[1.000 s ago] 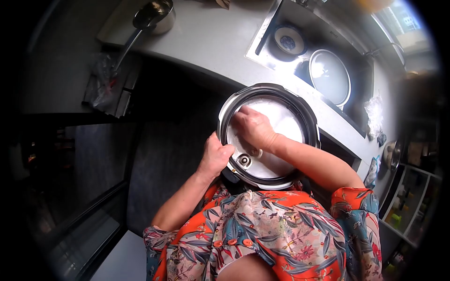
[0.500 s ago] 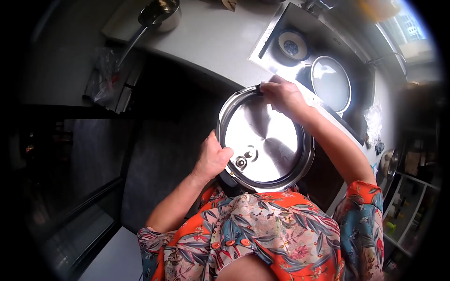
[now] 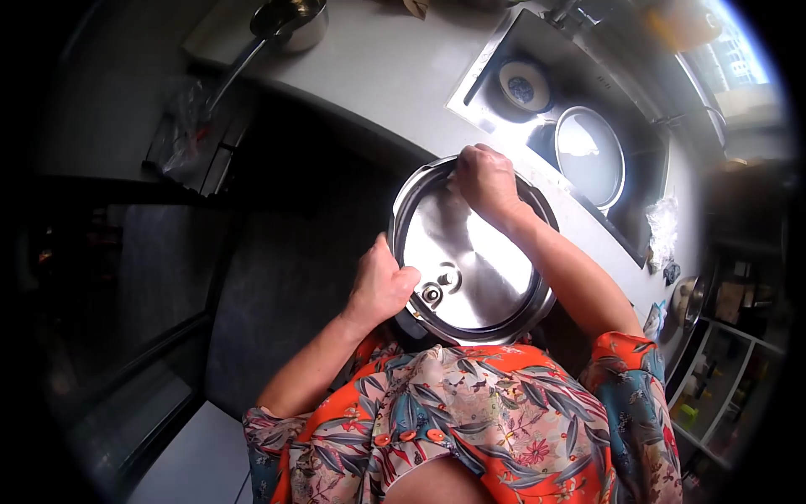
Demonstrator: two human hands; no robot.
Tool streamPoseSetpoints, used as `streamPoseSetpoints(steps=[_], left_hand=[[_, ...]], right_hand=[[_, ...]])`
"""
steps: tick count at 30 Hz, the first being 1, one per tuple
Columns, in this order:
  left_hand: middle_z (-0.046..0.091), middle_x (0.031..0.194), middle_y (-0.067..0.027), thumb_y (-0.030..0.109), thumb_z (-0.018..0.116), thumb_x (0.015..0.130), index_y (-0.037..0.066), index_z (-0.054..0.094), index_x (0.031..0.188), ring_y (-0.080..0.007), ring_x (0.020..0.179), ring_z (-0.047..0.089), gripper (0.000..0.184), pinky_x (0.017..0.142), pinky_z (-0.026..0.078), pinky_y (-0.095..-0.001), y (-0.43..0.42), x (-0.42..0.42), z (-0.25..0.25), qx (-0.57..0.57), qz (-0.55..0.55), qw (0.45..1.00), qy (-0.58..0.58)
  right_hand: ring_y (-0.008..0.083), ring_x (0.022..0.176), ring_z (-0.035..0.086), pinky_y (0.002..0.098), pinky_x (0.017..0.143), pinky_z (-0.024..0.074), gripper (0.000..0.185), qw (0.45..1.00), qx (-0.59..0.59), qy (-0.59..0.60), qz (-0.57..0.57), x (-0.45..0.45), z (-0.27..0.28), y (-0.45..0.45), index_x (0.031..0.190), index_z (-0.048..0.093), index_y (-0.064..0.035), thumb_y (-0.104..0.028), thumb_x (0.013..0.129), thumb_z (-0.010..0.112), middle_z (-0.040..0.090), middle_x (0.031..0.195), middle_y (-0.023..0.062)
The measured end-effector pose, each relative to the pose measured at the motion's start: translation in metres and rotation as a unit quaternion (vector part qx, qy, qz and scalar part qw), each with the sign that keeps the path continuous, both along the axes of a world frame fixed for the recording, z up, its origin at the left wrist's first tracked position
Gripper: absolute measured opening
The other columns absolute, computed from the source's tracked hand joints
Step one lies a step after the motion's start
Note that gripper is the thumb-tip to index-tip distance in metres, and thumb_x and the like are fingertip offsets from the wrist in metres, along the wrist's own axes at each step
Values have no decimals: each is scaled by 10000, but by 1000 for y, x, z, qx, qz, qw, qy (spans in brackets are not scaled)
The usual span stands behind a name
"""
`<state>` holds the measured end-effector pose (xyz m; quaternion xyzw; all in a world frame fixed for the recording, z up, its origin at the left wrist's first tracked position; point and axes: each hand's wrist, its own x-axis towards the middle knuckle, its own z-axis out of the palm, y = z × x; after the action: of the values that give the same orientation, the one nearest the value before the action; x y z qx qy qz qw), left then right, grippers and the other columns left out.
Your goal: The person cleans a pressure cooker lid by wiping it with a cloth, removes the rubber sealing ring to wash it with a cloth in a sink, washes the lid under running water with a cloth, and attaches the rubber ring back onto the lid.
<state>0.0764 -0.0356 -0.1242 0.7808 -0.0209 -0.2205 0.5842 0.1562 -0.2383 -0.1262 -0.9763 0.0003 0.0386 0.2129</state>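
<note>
A round steel pressure cooker lid (image 3: 495, 294) is held up in front of my body, its shiny underside facing me. A dark sealing ring (image 3: 401, 220) runs inside its rim, and two small valve fittings (image 3: 440, 286) show at the lower left. My left hand (image 3: 379, 281) grips the left edge, thumb over the rim. At the top edge, my right hand (image 3: 487, 178) is closed against the rim and ring; whatever its fingers pinch is hidden. A black handle (image 3: 411, 329) pokes out at the lower left.
Beyond the lid, a counter (image 3: 378, 67) leads to a steel sink (image 3: 495, 84). In the sink are a blue-patterned bowl (image 3: 522, 86) and a round pan (image 3: 590, 155) of cloudy liquid. A long-handled pot (image 3: 300, 29) stands upper left. Crumpled plastic (image 3: 662, 231) lies right of the sink.
My right hand has slid a little to the left along the lid's top rim. My left hand and the lid have stayed nearly still; the view has shifted slightly.
</note>
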Motion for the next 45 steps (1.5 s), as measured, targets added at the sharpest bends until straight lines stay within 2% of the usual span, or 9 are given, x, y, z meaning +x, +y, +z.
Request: streamPoseSetpoints(steps=[5, 9, 17, 22, 27, 30, 34, 43, 45], left_hand=[[590, 772, -296, 75, 498, 656, -115, 482, 860, -429, 770, 595, 280, 704, 485, -406, -7, 2, 11, -8, 17, 1000, 0], [588, 760, -300, 80, 502, 655, -119, 477, 841, -439, 766, 589, 273, 693, 486, -414, -9, 5, 10, 6, 15, 1000, -12], [580, 739, -309, 91, 507, 650, -111, 468, 819, -443, 748, 585, 266, 688, 482, -429, -8, 3, 6, 34, 7, 999, 3], [596, 773, -293, 98, 510, 649, -105, 488, 863, -425, 770, 599, 295, 708, 483, -408, -10, 8, 18, 17, 12, 1000, 21], [607, 826, -282, 105, 515, 653, -110, 503, 905, -389, 800, 615, 331, 729, 483, -384, -3, 4, 1, -15, 23, 1000, 12], [610, 827, -271, 112, 530, 653, -104, 502, 920, -381, 798, 618, 345, 725, 484, -384, -3, 5, 9, -10, 20, 1000, 12], [614, 818, -253, 118, 556, 653, -99, 498, 950, -367, 798, 621, 373, 727, 486, -383, -5, 7, 23, 25, 4, 1000, 15], [617, 871, -246, 264, 664, 722, -85, 505, 975, -348, 846, 620, 459, 747, 484, -381, -7, 6, 14, 0, 7, 1000, 6], [622, 894, -157, 204, 666, 740, -59, 523, 988, -226, 843, 604, 389, 742, 476, -325, -6, 5, 11, 12, 1, 1000, 9]], right_hand=[[317, 770, 591, 391, 698, 479, 113, 998, 27, -19, 58, -8, 6, -18, 837, 606, -44, -119, 792, 534, 579, 815, 137], [305, 768, 590, 394, 693, 480, 122, 994, -87, -19, 65, -16, -6, -41, 815, 601, -54, -159, 762, 568, 578, 790, 123], [321, 739, 609, 394, 693, 480, 149, 999, 26, -34, -10, -7, -11, -6, 815, 627, -10, -121, 812, 527, 611, 810, 168], [277, 651, 625, 346, 641, 498, 133, 971, 204, 122, 21, -27, 32, -31, 786, 654, -26, -93, 743, 546, 626, 705, 153], [282, 662, 626, 361, 651, 498, 184, 964, 115, 195, 139, -53, 32, -43, 760, 685, -45, -196, 726, 587, 635, 697, 155], [257, 663, 629, 339, 636, 494, 241, 973, 174, 133, 77, -45, 34, -17, 794, 685, -24, -251, 760, 613, 639, 708, 163], [100, 572, 514, 266, 508, 406, 320, 846, 426, 320, -15, -38, 32, 34, 720, 635, 13, -282, 841, 606, 561, 619, 32], [89, 474, 461, 248, 411, 354, 259, 835, 439, 321, -85, -32, 25, 49, 662, 603, 18, -189, 817, 583, 513, 542, 30], [95, 484, 476, 264, 424, 378, 268, 831, 437, 334, -87, -29, 26, 47, 662, 607, 26, -191, 816, 576, 532, 551, 43]])
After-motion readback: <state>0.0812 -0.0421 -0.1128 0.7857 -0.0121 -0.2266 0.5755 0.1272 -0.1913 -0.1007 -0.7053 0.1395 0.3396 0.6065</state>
